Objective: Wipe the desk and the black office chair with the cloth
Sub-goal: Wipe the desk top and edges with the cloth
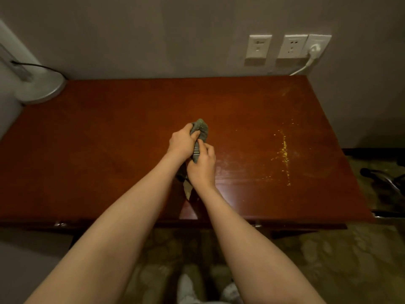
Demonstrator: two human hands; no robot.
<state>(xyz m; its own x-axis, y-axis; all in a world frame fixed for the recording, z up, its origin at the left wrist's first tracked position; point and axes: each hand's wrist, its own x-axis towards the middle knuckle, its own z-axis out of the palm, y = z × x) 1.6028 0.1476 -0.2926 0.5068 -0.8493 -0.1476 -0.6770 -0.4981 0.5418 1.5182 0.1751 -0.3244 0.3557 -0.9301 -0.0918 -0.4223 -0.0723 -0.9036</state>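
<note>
Gripping the grey-green cloth (pixel 200 131) in both hands above mid-desk (pixel 109 132): left hand (pixel 183 142) curls round its upper bunch, right hand (pixel 202 165) pinches the striped part lower down, tail dangling. Yellow crumbs (pixel 282 150) lie right of my hands. Dark shape (pixel 385 178) at far right, possibly the chair.

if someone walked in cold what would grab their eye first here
The left hand and right hand grip a bunched grey-green cloth between them over the middle of the glossy reddish-brown wooden desk. To their right, a scattered trail of yellow specks lies on the desktop. On the wall above the desk's far right corner are white wall sockets, one with a white plug in it.
</note>
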